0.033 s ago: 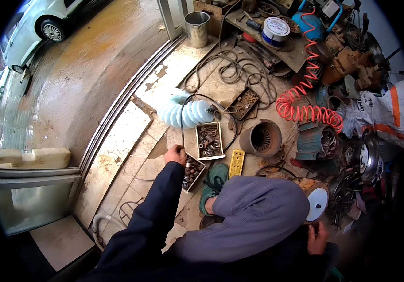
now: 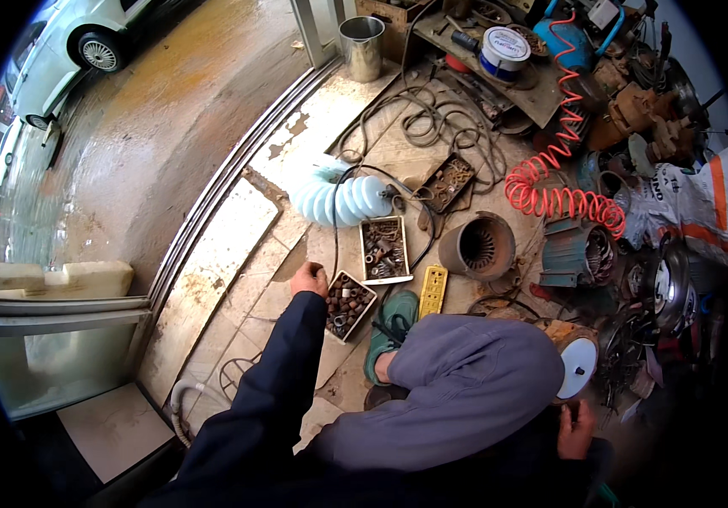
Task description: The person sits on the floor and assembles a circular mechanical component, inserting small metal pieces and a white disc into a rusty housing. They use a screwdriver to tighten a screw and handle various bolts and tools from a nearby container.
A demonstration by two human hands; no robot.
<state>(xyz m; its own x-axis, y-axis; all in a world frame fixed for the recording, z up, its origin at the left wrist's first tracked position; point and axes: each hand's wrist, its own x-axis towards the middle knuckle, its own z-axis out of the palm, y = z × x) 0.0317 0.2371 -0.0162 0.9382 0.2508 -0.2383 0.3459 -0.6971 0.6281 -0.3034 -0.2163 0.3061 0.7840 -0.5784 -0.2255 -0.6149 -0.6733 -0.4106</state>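
Head view, left hand (image 2: 308, 278) touching tray of rusty sleeves (image 2: 347, 305), right hand (image 2: 576, 427) low

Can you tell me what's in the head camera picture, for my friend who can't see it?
A person crouches on a cluttered workshop floor, left hand closed at the edge of a small tray of rusty metal parts. The right hand rests low beside the bent knee. Nearby lie a second tray, a red coiled hose and a motor housing.
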